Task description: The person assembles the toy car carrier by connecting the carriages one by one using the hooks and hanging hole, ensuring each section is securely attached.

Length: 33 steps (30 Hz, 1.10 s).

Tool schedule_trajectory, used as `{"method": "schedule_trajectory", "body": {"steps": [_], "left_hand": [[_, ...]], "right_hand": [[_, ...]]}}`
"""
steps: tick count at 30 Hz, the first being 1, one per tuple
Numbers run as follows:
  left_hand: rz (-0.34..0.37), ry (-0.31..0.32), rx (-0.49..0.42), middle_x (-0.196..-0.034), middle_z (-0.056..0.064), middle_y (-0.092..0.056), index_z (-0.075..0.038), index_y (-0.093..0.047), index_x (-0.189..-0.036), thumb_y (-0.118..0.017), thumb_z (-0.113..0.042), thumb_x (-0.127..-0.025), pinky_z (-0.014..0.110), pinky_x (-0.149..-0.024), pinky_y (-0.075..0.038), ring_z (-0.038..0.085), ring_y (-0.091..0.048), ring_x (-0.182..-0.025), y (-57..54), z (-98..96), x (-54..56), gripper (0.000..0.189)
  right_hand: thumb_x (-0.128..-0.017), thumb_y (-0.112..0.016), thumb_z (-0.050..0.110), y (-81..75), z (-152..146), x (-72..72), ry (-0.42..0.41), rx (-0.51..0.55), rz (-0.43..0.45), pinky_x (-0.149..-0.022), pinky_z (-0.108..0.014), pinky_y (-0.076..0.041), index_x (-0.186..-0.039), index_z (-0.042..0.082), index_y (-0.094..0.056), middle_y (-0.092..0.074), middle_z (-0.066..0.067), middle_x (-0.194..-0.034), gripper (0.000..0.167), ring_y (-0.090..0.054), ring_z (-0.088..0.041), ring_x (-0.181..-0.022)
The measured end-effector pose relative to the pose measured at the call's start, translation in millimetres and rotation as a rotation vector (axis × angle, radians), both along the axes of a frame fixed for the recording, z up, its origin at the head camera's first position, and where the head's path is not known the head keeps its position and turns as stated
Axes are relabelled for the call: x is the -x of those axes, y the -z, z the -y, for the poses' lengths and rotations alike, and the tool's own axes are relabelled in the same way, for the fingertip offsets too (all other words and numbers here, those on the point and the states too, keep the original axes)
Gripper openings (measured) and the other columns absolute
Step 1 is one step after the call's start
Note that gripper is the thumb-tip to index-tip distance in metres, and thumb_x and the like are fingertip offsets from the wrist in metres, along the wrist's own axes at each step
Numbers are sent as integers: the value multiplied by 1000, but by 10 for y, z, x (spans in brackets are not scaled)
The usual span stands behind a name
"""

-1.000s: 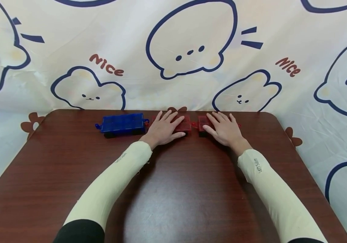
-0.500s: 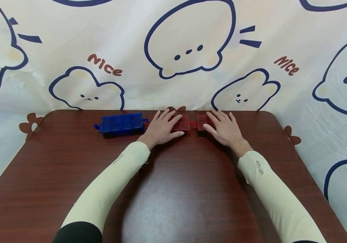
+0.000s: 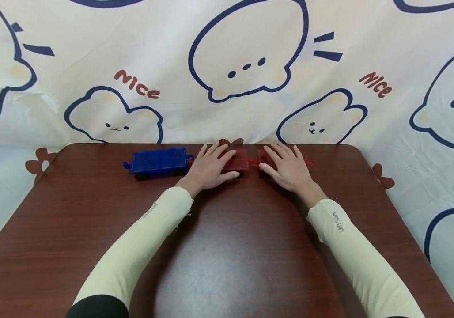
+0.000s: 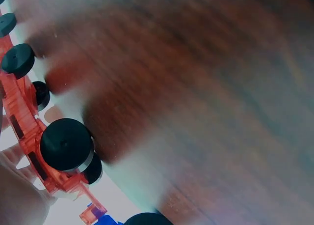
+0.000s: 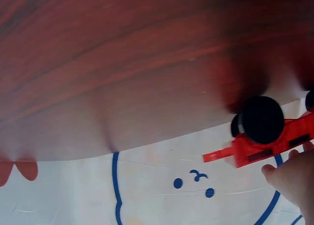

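Three toy train cars stand in a row along the table's far edge. At the left end is a blue car (image 3: 159, 161) with a free hook (image 3: 126, 165) on its outer side. Fingers spread, my left hand (image 3: 205, 170) rests over the middle, red car (image 3: 240, 161) and covers much of it. My right hand (image 3: 288, 168) lies likewise, fingers extended, over the right-hand red car (image 3: 263, 159). A red coupling (image 3: 253, 162) bridges the two red cars. Black wheels (image 4: 66, 144) show under the red body in the left wrist view; another wheel (image 5: 262, 119) shows in the right wrist view.
The brown wooden table (image 3: 227, 247) has rounded far corners. Behind it hangs a white cloth (image 3: 163, 44) printed with blue-outlined cartoon figures, meeting the far edge close behind the cars. More cloth runs down the right side.
My right hand has shifted slightly left and away from me on its red car, baring more of the car's right end. The left hand and the cars stay nearly in place.
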<state>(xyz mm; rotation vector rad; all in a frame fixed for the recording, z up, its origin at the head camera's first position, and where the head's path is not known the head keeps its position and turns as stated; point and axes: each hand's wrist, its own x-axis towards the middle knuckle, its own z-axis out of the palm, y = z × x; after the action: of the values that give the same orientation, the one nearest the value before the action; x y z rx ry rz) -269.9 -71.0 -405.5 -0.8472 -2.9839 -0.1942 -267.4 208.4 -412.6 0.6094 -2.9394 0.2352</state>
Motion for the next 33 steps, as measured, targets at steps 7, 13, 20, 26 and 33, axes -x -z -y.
{"method": "schedule_trajectory", "body": {"steps": [7, 13, 20, 26, 33], "left_hand": [[-18, -22, -3, -165, 10, -29, -21, -36, -159, -47, -68, -97, 58, -122, -10, 33, -18, -153, -39, 48, -21, 79], [1, -34, -17, -164, 11, -30, -21, -37, -158, -48, -68, -96, 60, -121, -10, 34, -21, -152, -92, 103, -58, 79], [-4, -75, -55, -164, 12, -30, -20, -38, -158, -44, -65, -100, 60, -121, -8, 35, -22, -151, -110, 196, -130, 74], [-13, -120, -86, -162, 12, -34, -21, -38, -158, -44, -65, -100, 60, -121, -9, 36, -23, -151, -128, 299, -173, 73], [-10, -176, -113, -161, 11, -35, -21, -39, -157, -43, -65, -100, 61, -121, -10, 36, -22, -151, -135, 441, -195, 73]], "right_hand": [[-103, -39, 62, -53, 161, 11, -41, -16, -29, -120, -62, -11, -159, 18, -37, -36, -11, -161, 71, -25, -33, -150], [-102, -38, 64, -79, 277, -3, -50, -7, -34, -121, -61, -10, -159, 20, -37, -35, -8, -162, 72, -23, -31, -151], [-102, -41, 62, -51, 405, -31, -88, 3, -29, -122, -59, -6, -158, 20, -39, -35, -9, -162, 70, -23, -31, -151], [-102, -41, 62, -62, 558, -31, -119, -1, -46, -121, -59, -11, -158, 20, -40, -37, -9, -161, 69, -25, -29, -151], [-102, -40, 64, -89, 703, -22, -131, -25, -48, -121, -58, -13, -158, 21, -40, -36, -8, -161, 71, -26, -29, -150]]}}
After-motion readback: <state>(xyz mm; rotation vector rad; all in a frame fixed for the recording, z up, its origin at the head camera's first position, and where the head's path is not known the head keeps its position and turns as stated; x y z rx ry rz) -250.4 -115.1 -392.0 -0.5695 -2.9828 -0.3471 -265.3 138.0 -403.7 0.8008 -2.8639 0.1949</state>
